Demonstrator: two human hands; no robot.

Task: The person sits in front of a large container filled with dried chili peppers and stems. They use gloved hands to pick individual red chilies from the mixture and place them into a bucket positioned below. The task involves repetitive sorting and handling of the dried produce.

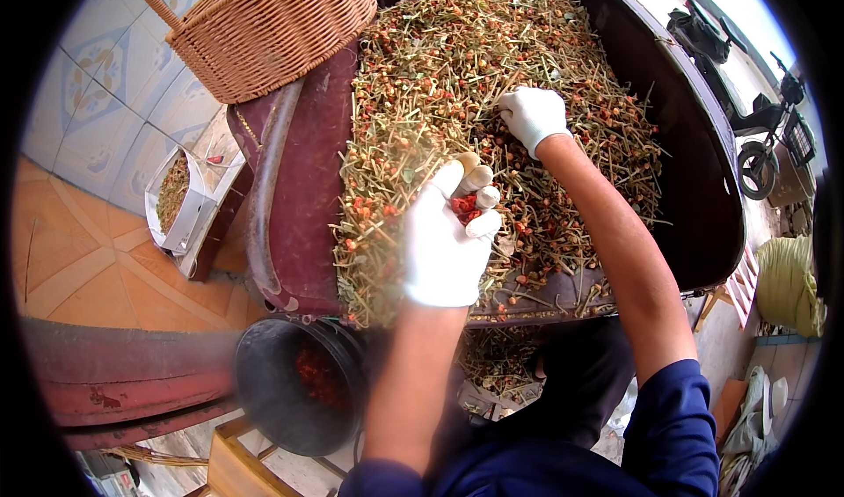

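Note:
My left hand [452, 233], in a white glove, is turned palm up over the near left part of a heap of dried plant stems [455, 55]. Its curled fingers hold a small clump of red dried pieces [465, 208]. My right hand [535, 117], also gloved in white, is lowered to the middle of the heap with its fingers curled in. Whether anything is between those fingers is hidden. Red and orange bits are scattered among the stems. The heap fills much of a maroon case [310, 187], which looks like an open suitcase.
A wicker basket [283, 35] stands at the case's far left. Below the near left corner, a black bucket [264, 378] contains red pieces. A white box [198, 216] of plant bits sits left, beside a wooden stool [244, 464] lower down. An electric scooter [758, 111] is parked far right.

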